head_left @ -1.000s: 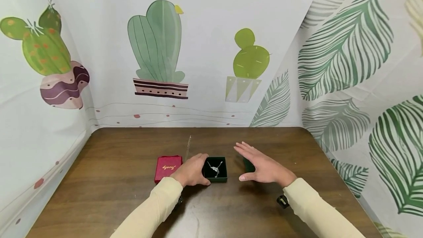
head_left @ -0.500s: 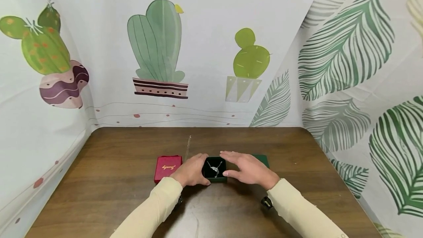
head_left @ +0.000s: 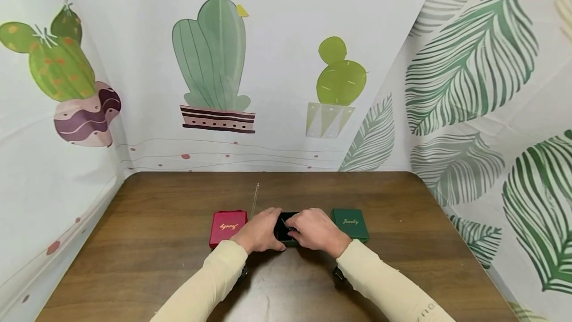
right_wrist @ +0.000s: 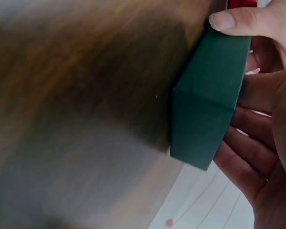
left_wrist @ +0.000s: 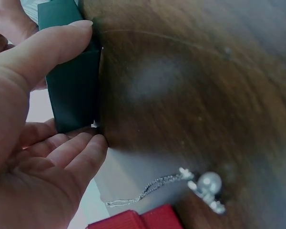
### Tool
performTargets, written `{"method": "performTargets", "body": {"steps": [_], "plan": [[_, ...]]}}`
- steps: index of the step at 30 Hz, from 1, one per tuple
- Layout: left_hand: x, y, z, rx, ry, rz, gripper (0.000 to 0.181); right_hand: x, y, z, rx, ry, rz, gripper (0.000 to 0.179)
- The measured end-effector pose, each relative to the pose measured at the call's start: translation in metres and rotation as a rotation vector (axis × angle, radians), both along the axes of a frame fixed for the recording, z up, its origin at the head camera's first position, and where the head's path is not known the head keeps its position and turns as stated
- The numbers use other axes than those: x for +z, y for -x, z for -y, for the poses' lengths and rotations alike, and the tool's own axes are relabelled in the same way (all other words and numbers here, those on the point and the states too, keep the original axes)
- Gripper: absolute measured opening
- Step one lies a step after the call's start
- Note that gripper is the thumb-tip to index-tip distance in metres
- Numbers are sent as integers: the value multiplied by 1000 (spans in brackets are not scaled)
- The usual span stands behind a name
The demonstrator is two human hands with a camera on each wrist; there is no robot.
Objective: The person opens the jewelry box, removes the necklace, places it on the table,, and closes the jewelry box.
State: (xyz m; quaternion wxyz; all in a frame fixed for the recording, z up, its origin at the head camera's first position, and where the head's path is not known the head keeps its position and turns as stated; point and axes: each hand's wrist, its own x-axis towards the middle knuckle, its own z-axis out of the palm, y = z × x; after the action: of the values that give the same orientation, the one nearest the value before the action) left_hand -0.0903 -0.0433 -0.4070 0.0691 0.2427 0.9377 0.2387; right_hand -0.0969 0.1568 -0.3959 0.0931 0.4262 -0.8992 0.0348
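My left hand grips the left end of a small dark green jewelry box, thumb on its near wall and fingers at the far side. The box stands open on the table, its black insert partly showing. My right hand bends over the box from the right, with thumb and index fingertips down at the silver necklace on the insert. Those fingers cover most of the necklace; I cannot tell whether they pinch it. The right hand also shows at the top left of the left wrist view.
The green lid with gold lettering lies right of the box. To the left is a red jewelry box. Behind it a second necklace with a pearl pendant lies stretched on the brown table. A printed cloth hangs behind.
My right hand has moved left from above the green lid to the open box, and its fingers have bent down into it. The lid is uncovered now. My left hand has stayed on the box.
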Motion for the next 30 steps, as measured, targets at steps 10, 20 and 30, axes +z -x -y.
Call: {"method": "performTargets", "body": {"steps": [10,20,30], "plan": [[-3,1,-1,9,-4,17,82,-1,-2,12,8,-172,-107,16],[-5,1,-1,-3,-29,7,79,3,0,15,51,-237,-94,10],[-4,2,0,3,-31,7,77,5,10,11,96,-205,-26,15]]}}
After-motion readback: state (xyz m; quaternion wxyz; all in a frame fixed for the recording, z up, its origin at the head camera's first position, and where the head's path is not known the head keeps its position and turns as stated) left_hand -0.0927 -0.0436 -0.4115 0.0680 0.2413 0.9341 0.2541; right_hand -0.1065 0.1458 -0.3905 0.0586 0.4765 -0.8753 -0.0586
